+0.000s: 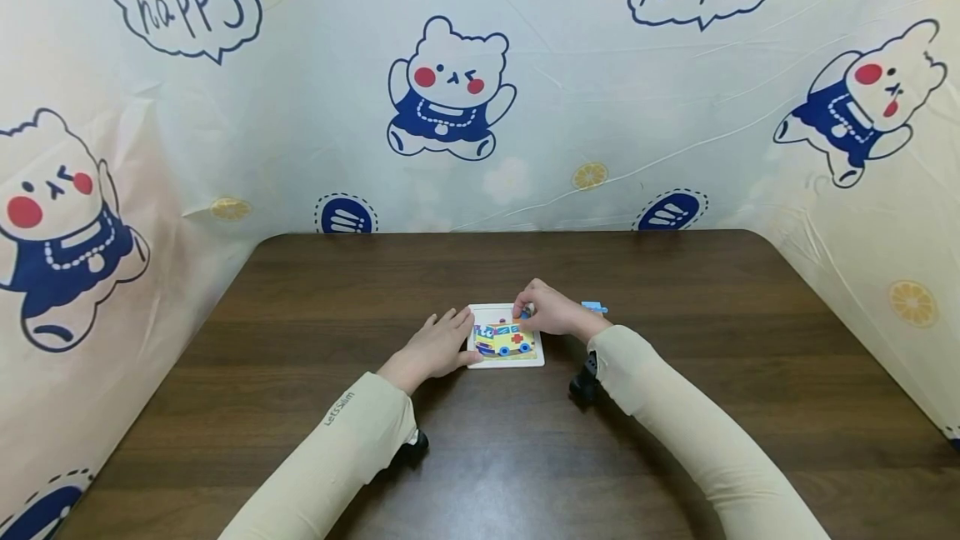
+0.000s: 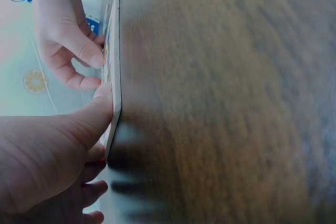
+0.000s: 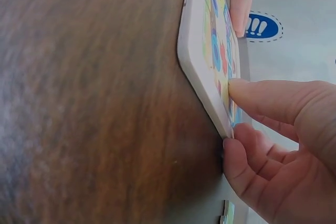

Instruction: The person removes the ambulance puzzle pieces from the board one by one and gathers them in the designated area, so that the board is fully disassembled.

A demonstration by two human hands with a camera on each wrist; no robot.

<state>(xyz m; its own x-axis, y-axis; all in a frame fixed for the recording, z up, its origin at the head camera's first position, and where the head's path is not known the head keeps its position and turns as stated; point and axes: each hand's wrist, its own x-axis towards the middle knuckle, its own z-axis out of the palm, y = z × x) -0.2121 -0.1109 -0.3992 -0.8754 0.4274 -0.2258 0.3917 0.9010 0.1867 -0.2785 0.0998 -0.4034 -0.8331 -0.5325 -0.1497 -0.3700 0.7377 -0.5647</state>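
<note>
A small white-framed puzzle board (image 1: 506, 363) with a yellow ambulance picture lies on the table. My left hand (image 1: 435, 346) rests along its left side with the fingers spread, the thumb on the front left corner. In the left wrist view, that thumb (image 2: 102, 100) lies over the board's edge. My right hand (image 1: 558, 311) is at the board's upper right, thumb and fingers pinching a small bluish puzzle piece (image 1: 527, 312), mostly hidden by the fingers. From the right wrist, the thumb (image 3: 262, 95) appears right at the picture's surface and the other fingers curl beside the frame's edge.
A light blue puzzle piece (image 1: 594, 307) lies on the brown table (image 1: 495, 448) behind the right wrist. A patterned cloth (image 1: 555, 107) with bears and lemon slices hangs beyond the table's far edge. Both wrists carry small black cameras.
</note>
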